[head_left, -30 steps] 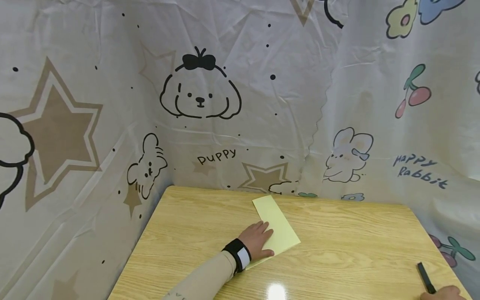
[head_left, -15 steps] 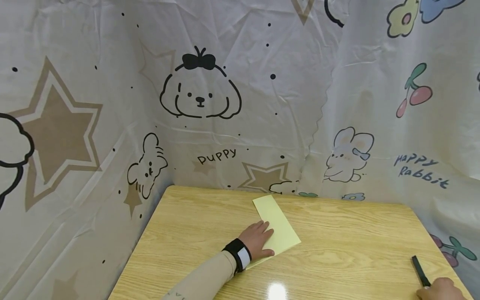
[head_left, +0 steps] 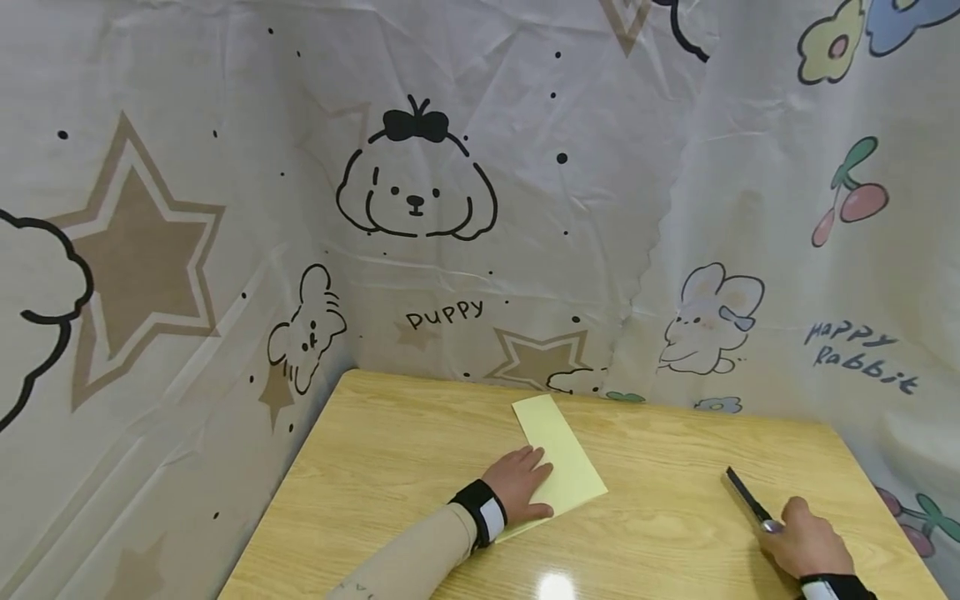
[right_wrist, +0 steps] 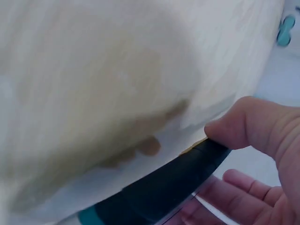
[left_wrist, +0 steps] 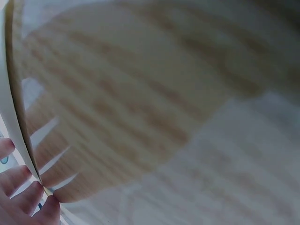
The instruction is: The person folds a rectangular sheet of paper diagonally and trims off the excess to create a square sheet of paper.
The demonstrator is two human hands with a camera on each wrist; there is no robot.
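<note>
In the head view my left hand rests with spread fingers on the left edge of a pale yellow sheet of paper, which lies slanted on the table. My right hand is at the right side of the table, holding a slim dark tool that points away and to the left. In the right wrist view the thumb lies on top of this dark tool, with fingers beneath it; a teal part shows at its far end. I cannot tell the tool's kind.
The light wooden table has its back edge against a printed cloth backdrop, which also runs along the left and right sides. Bare wood lies between the paper and the right hand.
My right hand has come in from the lower right corner, moving left and up with the dark tool. The left hand stays on the paper; the head view has shifted slightly.
</note>
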